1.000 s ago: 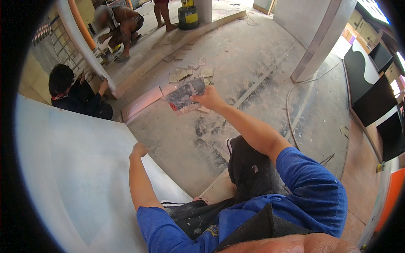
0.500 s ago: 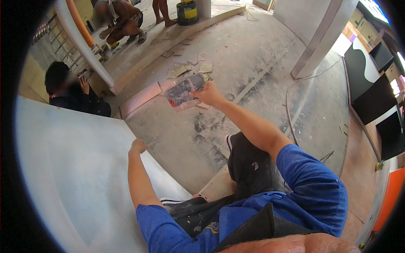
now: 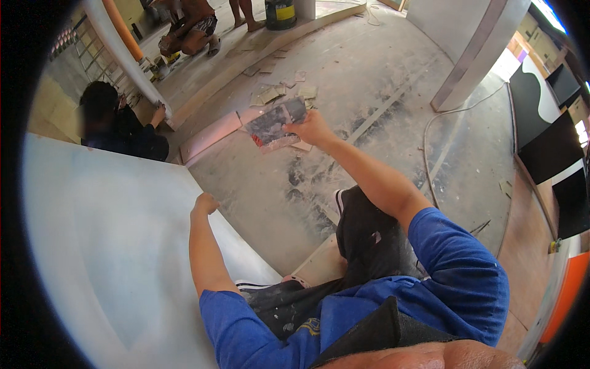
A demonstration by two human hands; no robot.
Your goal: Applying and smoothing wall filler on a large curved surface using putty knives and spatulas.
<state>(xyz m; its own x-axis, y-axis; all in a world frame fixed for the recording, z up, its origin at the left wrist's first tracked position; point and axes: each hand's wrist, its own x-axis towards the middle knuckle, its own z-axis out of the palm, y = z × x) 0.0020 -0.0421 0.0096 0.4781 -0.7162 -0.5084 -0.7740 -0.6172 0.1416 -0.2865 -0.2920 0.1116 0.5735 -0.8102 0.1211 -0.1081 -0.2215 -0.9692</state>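
My right hand (image 3: 311,127) is closed on a flat rectangular sheet (image 3: 275,126), dark grey and smeared with pale dust, with a red patch at one corner. Held out over the floor in front of me, it has my thumb on its upper face. To my left, a large smooth white panel (image 3: 117,240) slants along my side. My left hand (image 3: 207,203) curls at this panel's edge with its fingers bent; the fingertips are hidden from view.
Several yellowish square pieces (image 3: 268,94) lie on the dusty floor beyond the sheet. A person in dark clothes (image 3: 120,126) is behind the panel, near a white pole (image 3: 126,55). At right stand a pillar (image 3: 470,55), a cable (image 3: 425,147) and black panels (image 3: 550,147). A bucket (image 3: 281,15) stands far off.
The view has shifted slightly, and both my hands keep their grips. The person behind the panel has stretched an arm toward the white pole.
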